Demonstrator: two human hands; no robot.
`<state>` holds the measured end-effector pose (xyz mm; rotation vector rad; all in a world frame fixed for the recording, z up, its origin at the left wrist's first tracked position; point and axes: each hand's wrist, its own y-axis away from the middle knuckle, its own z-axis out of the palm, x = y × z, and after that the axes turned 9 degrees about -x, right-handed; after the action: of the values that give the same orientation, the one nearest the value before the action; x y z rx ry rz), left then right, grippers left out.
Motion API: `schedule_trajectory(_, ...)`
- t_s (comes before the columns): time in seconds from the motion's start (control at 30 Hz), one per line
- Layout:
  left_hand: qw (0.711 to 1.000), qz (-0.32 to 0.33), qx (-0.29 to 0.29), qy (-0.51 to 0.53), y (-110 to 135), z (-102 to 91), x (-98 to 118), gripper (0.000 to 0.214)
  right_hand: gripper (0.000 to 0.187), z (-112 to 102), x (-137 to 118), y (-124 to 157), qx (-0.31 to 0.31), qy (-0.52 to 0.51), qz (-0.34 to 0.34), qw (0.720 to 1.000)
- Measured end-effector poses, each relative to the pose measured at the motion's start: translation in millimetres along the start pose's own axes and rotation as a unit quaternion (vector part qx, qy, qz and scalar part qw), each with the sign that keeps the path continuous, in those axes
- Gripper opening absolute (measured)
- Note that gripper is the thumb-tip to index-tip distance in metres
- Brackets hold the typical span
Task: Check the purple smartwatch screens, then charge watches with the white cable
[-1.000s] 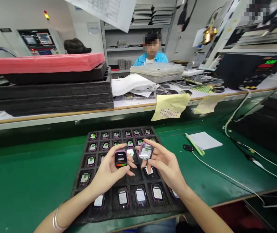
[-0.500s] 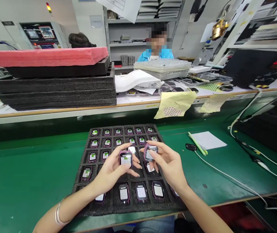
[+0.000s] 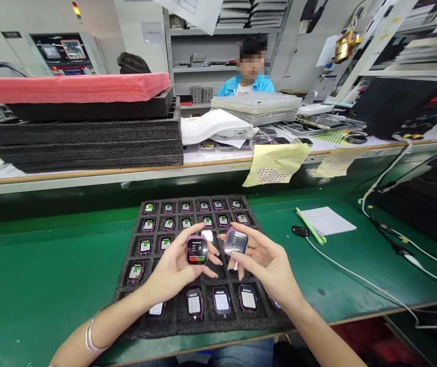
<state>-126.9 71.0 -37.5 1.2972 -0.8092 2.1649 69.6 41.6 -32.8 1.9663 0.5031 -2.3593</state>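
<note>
My left hand (image 3: 172, 270) grips a small pink-edged watch body (image 3: 197, 250) whose dark screen shows text with red and green bars. My right hand (image 3: 266, 265) holds a second watch body (image 3: 235, 241) by its edges, tilted, screen grey and reflective. Both hands hover over the middle of a black foam tray (image 3: 126, 285) on the green bench. Several more watch bodies with lit screens sit in the tray's pockets, such as one in the near row (image 3: 222, 299). A silver bangle (image 3: 89, 334) is on my left wrist.
A white notepad with a green pen (image 3: 327, 220) and a small black object (image 3: 299, 231) lie right of the tray. White cables (image 3: 371, 283) run along the bench's right side. Stacked black foam trays under pink foam (image 3: 84, 132) fill the raised shelf behind. A person in blue sits beyond.
The watch in my left hand changed from a white screen to a dark one with red and green bars. My right thumb came off its watch, which tilted up. The hands hardly moved.
</note>
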Motion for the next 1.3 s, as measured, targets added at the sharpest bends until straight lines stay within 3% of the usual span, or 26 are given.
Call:
schedule_trajectory(0.2,0.999,-0.020,0.024,-0.025,1,3.8,0,0.058,0.040,-5,4,1,-0.035,-0.038,-0.017,0.999)
schedule_trajectory(0.43,0.999,-0.017,0.016,-0.034,3,4.4,2,0.055,0.025,-3,8,2,0.036,0.017,0.004,0.999)
schedule_trajectory(0.53,0.999,-0.006,0.023,-0.029,2,4.5,3,0.049,0.025,-4,10,3,0.018,0.015,0.006,1.000)
schedule_trajectory(0.8,0.997,-0.038,0.051,-0.046,1,2.3,2,0.042,0.043,0,6,9,-0.052,-0.054,0.009,0.997)
schedule_trajectory(1.0,1.000,-0.008,-0.005,0.006,5,2.1,2,0.059,0.043,6,3,11,-0.024,0.002,0.010,1.000)
schedule_trajectory(1.3,0.999,-0.022,0.011,-0.021,5,1.7,2,0.055,0.061,-9,19,6,-0.074,0.041,0.044,0.995)
